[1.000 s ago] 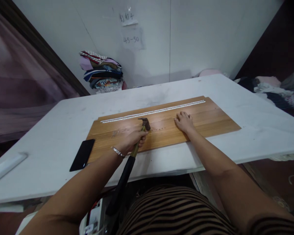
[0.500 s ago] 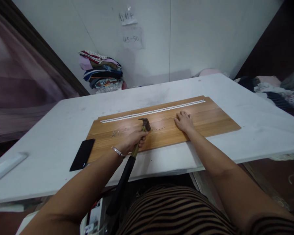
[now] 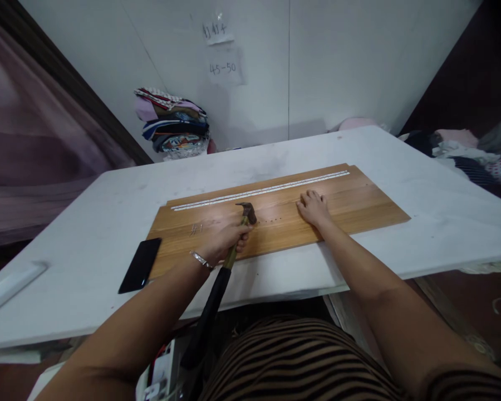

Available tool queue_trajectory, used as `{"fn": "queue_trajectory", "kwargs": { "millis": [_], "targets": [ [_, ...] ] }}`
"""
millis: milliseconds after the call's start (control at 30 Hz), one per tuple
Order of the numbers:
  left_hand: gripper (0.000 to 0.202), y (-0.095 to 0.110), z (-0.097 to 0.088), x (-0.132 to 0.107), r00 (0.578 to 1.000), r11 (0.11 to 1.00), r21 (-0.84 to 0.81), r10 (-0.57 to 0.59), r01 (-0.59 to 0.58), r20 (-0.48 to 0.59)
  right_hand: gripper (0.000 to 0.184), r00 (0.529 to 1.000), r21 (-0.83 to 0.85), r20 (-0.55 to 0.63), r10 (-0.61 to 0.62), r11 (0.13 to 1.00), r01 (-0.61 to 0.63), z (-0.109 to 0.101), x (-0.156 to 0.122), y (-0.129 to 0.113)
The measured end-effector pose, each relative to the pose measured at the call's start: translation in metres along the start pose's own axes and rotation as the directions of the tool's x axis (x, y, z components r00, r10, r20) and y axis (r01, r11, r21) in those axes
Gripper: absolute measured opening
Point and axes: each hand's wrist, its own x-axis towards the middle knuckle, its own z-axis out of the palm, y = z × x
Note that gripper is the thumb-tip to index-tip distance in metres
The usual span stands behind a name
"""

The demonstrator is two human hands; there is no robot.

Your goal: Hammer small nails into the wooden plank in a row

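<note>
My left hand (image 3: 227, 238) is wrapped round the upper handle of a claw hammer (image 3: 214, 292). The hammer's head rests low over the wooden board (image 3: 371, 203), and its black grip runs back toward my body. A row of small dark dots, perhaps nail heads or holes, lies on the board just right of the hammer head. Further right, my right hand (image 3: 314, 208) rests on the board with fingers stretched out, holding nothing. Several loose nails (image 3: 196, 228) lie on the board left of the hammer. Two pale measuring strips (image 3: 261, 191) run along its far side.
A black phone (image 3: 140, 265) overlaps the board's left corner. The board lies on a white table (image 3: 79, 223). A white object (image 3: 12, 287) sits at the table's left edge. Folded clothes (image 3: 175, 120) are stacked behind, against the wall, with more fabric (image 3: 463, 147) at right.
</note>
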Motion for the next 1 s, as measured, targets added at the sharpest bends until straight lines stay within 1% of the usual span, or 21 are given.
{"fn": "queue_trajectory", "kwargs": {
  "millis": [300,500,700,833,1000],
  "targets": [
    [0.019,0.0046,0.0019,-0.0022,1.000,1.000,0.000,0.019,-0.019,-0.001,0.040,1.000,0.005,0.005,0.006,1.000,-0.006,-0.0023,-0.0016,-0.0021],
    [0.021,0.0023,0.0032,-0.0010,1.000,1.000,0.024,-0.009,0.010,-0.029,0.039,1.000,0.001,0.011,0.007,1.000,-0.007,-0.0020,-0.0008,-0.0019],
    [0.022,0.0030,0.0017,-0.0003,1.000,1.000,0.014,-0.021,0.021,-0.015,0.039,1.000,0.007,-0.004,0.000,1.000,0.000,0.0007,-0.0002,-0.0009],
    [0.023,0.0033,-0.0001,0.0001,1.000,1.000,0.016,0.006,-0.006,-0.003,0.040,1.000,0.003,-0.009,0.001,1.000,-0.001,0.0025,0.0001,-0.0001],
    [0.024,0.0019,-0.0004,0.0001,1.000,1.000,0.021,-0.015,0.015,0.003,0.041,1.000,-0.001,-0.001,-0.002,1.000,0.002,0.0010,0.0000,-0.0005]
  ]
}}
